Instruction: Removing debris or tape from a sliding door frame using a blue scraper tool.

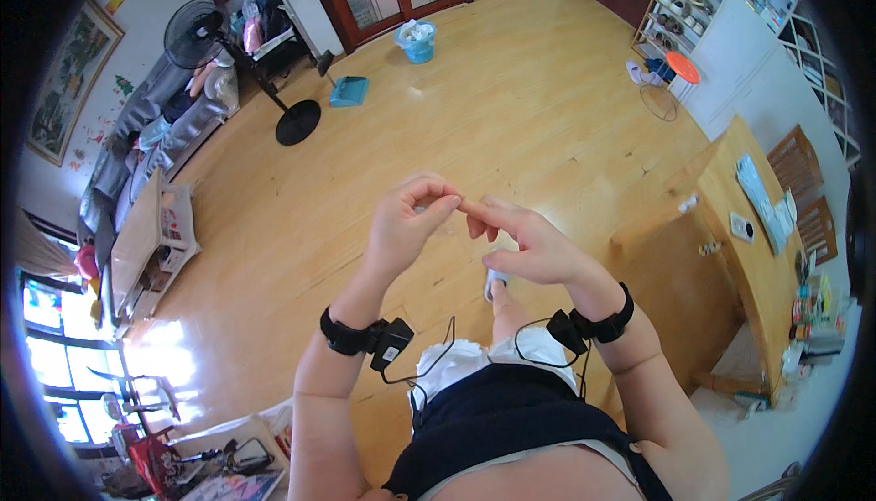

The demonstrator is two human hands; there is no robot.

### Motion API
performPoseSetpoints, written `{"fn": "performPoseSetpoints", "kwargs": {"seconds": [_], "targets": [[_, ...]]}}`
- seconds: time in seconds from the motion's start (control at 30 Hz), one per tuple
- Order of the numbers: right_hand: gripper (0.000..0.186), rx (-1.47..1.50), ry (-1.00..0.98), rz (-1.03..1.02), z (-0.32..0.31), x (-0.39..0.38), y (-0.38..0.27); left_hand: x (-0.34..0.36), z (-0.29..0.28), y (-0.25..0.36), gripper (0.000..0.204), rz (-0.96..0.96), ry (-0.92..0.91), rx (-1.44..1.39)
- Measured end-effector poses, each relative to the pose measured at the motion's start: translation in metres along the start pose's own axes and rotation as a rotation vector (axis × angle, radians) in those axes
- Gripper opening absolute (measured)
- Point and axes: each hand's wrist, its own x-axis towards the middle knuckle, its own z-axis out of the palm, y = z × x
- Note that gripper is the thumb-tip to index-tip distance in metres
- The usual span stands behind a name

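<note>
Both of my hands are raised in front of me over the wooden floor, meeting at the fingertips. My left hand [412,221] is closed in a pinch, thumb against curled fingers. A small pale, clear patch shows by its palm; whether it is a held thing I cannot make out. My right hand [529,244] reaches its forefinger to the left fingertips and touches or nearly touches them. Its thumb stands apart and its other fingers are half bent, with nothing visible between them. Black straps with small boxes and cables circle both forearms.
On the right stands a wooden table [737,227] with items on it. A black standing fan [297,123], a blue dustpan [349,91] and a blue bin [416,50] are ahead. A low table [137,227] and sofa line the left. A shoe rack [671,10] is far right.
</note>
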Motion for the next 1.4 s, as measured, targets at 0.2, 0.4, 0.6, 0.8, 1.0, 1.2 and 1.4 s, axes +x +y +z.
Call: {"fn": "performPoseSetpoints", "kwargs": {"seconds": [0.2,0.4,0.6,0.8,1.0,1.2,1.4], "targets": [[0.051,-0.003,-0.087,0.133,-0.134,0.178,0.096,0.219,-0.046,-0.027,0.008,0.443,-0.048,0.669],[0.029,-0.053,-0.156,0.203,-0.23,0.36,0.184,0.408,-0.099,-0.062,0.011,0.616,-0.072,1.203],[0.037,0.069,-0.028,0.225,-0.293,0.537,0.271,0.597,-0.187,-0.147,0.006,0.236,0.289,0.496],[0.039,-0.056,0.381,-0.02,-0.368,0.711,0.359,0.802,-0.242,-0.216,0.014,-0.241,0.121,-0.876],[0.026,-0.245,0.476,-0.062,-0.458,0.852,0.478,0.978,-0.271,-0.283,0.016,-0.489,0.047,-0.936],[0.016,-0.331,0.291,0.117,-0.541,0.979,0.645,1.148,-0.319,-0.433,0.02,-0.652,0.056,-1.022],[0.017,-0.377,0.217,0.456,-0.592,1.067,0.797,1.233,-0.359,-0.501,0.022,-0.904,0.291,-0.297]]}}
